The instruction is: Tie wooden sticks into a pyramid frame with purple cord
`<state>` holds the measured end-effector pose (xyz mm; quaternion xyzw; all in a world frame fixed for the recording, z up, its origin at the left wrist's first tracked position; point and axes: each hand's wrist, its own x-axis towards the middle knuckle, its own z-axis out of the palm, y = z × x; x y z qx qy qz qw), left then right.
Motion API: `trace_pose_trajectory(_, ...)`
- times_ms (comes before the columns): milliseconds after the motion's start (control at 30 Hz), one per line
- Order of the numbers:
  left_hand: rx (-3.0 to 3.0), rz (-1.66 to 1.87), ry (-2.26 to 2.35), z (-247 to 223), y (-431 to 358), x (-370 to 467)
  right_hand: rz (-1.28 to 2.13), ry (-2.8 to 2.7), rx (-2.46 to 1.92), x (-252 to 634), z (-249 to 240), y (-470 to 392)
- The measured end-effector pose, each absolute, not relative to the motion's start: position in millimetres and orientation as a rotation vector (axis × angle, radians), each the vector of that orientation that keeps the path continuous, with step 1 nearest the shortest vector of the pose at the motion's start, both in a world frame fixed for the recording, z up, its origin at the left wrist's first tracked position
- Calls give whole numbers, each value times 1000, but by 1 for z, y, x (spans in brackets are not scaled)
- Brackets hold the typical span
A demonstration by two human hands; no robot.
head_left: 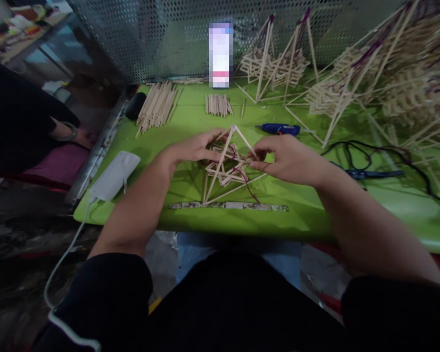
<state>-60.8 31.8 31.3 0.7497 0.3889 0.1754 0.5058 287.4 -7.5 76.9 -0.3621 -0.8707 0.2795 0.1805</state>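
My left hand (196, 148) and right hand (284, 156) meet over a stick frame (220, 161), which sits on the green table (300, 195) just beyond the mottled strip (238, 206). The frame's peak points away from me and from that strip; its long axis runs from there back toward me, slanting a little left, down to a corner at the strip's left half. Whether that corner touches the strip, or how steeply the frame rises, I can't tell. One long stick slants off from this corner, rightward and away from the strip. My right thumb and forefinger are pinched together on the frame's right side. My left thumb and forefinger are spread about its left side; whether they grip, I can't tell. A purple thread (246, 182) trails from the frame's middle to the strip's right half. Well beyond the strip lie short sticks (218, 105); beyond its right end, a blue tool (280, 129).
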Motion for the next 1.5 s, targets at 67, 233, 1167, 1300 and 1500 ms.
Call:
trace_pose_trajectory(67, 1797, 446, 912, 30, 32, -59, 773, -2440, -1064, 284, 74, -10)
trace_pose_trajectory(233, 1723, 547, 937, 29, 28, -48, 776, -2377, -1104, 277, 66, -15)
trace_pose_trajectory(1167, 1910, 559, 1349, 67, 15, -67, 515, -2493, -1025, 277, 70, -16)
trace_pose_trajectory(1300, 1916, 461, 1533, 87, 5, -68, 511, -2499, -1021, 276, 68, -17)
trace_pose_trajectory(1500, 1954, 58, 1440, 104, -8, -47, 539, -2487, -1026, 275, 65, -17)
